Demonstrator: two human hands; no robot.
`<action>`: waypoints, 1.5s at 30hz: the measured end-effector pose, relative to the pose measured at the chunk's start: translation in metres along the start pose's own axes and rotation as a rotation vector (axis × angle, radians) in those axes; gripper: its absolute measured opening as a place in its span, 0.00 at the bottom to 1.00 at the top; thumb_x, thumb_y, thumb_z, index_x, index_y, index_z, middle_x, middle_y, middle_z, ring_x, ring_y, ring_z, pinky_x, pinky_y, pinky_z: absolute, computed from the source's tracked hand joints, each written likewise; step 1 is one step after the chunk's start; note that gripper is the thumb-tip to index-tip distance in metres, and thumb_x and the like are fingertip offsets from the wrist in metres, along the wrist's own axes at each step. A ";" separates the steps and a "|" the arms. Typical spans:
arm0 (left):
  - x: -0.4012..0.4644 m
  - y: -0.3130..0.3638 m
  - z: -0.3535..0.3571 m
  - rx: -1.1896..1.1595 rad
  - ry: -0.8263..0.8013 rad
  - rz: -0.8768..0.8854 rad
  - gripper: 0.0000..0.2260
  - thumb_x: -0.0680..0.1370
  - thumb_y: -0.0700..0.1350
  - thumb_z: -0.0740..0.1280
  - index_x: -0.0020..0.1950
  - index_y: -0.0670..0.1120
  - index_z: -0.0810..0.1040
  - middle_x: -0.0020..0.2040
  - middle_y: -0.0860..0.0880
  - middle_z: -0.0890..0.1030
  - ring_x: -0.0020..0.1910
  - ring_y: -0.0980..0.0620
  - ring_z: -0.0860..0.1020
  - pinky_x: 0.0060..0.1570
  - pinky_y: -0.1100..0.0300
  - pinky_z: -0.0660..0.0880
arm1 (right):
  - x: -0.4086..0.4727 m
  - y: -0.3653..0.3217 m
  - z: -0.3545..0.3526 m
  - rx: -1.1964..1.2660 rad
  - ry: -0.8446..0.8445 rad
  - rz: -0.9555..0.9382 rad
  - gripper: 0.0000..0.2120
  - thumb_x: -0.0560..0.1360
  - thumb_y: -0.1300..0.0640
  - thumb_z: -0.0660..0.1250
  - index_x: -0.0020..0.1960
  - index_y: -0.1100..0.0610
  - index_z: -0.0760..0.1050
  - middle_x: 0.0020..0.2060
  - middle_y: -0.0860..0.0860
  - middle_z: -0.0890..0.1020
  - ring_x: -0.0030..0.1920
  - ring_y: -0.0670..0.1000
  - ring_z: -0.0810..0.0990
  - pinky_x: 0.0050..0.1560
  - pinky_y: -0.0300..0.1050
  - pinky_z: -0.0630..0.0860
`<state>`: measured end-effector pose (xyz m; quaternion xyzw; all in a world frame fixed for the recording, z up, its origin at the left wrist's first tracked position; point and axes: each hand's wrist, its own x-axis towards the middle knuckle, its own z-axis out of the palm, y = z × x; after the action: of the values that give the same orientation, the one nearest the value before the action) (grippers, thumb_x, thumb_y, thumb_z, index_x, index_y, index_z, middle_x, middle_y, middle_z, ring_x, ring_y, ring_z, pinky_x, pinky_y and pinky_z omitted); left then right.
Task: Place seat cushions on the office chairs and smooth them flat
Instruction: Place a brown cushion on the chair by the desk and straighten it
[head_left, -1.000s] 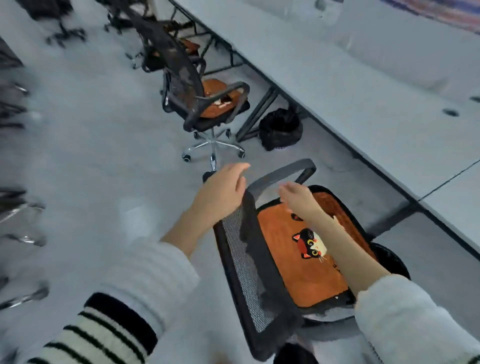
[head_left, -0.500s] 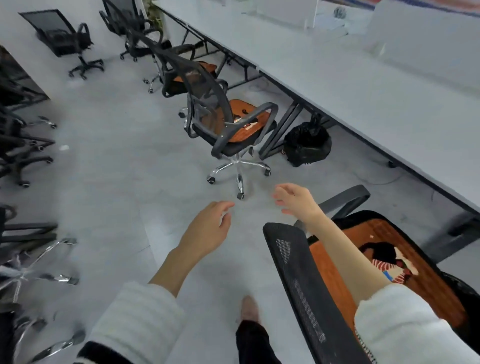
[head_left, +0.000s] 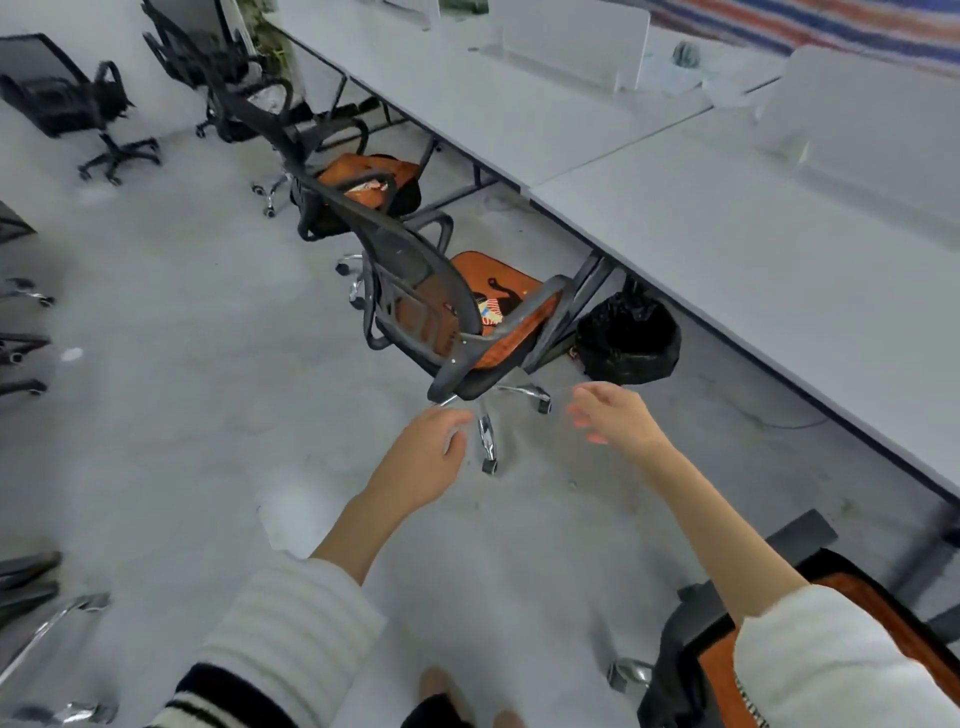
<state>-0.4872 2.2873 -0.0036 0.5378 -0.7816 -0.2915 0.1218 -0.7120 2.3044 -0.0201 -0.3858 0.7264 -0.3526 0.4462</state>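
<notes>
Both empty: left hand (head_left: 423, 457) loosely curled, right hand (head_left: 615, 415) spread. I'm reaching toward orange cat-print seat cushion (head_left: 498, 304) lying on black mesh office chair (head_left: 415, 291) (seems askew); advising flat-palm strokes outward.

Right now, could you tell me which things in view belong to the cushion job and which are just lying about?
Job: orange cushion on the nearest chair; second cushioned chair; left hand; right hand.
Lying about: black bin; desks; uncushioned chair.
</notes>
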 end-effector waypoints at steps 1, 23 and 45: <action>0.020 -0.003 -0.006 0.012 -0.007 0.023 0.14 0.80 0.41 0.58 0.64 0.44 0.74 0.61 0.46 0.75 0.61 0.49 0.74 0.58 0.65 0.65 | 0.019 -0.010 0.003 0.019 0.019 0.002 0.11 0.79 0.55 0.58 0.55 0.59 0.76 0.46 0.54 0.81 0.45 0.51 0.78 0.50 0.49 0.77; 0.473 -0.029 -0.115 0.245 -0.183 0.246 0.16 0.81 0.46 0.56 0.68 0.48 0.69 0.66 0.48 0.72 0.61 0.50 0.74 0.60 0.57 0.70 | 0.378 -0.147 0.035 0.184 0.138 0.113 0.13 0.81 0.56 0.57 0.61 0.60 0.74 0.48 0.54 0.80 0.47 0.51 0.78 0.43 0.38 0.75; 0.679 -0.265 0.106 0.080 -0.358 -0.611 0.25 0.79 0.41 0.59 0.75 0.42 0.57 0.74 0.40 0.59 0.73 0.42 0.59 0.71 0.49 0.60 | 0.676 0.037 0.114 -0.060 0.244 0.889 0.22 0.78 0.58 0.57 0.70 0.64 0.63 0.68 0.62 0.69 0.66 0.63 0.70 0.63 0.54 0.70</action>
<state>-0.6029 1.6360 -0.3276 0.6914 -0.6044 -0.3734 -0.1312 -0.8218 1.7102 -0.3470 -0.0052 0.8784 -0.1486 0.4542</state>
